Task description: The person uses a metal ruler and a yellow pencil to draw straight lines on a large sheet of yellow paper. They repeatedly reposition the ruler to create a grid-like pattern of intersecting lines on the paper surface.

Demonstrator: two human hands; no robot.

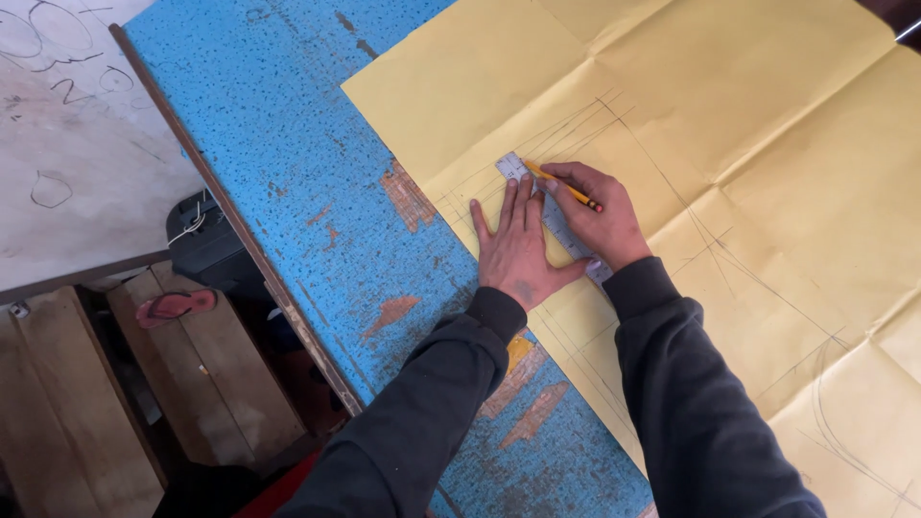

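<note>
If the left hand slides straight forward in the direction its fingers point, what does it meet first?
Probably the top end of the ruler: the left hand lies flat on the yellow paper, fingertips just short of it. Beyond lies only pencil-lined paper.

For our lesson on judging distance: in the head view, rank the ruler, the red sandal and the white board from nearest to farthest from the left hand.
1. Ruler: pressed under the left hand, on the yellow paper.
2. Red sandal: lower left, on a wooden bench below the table.
3. White board: top left corner.
</note>
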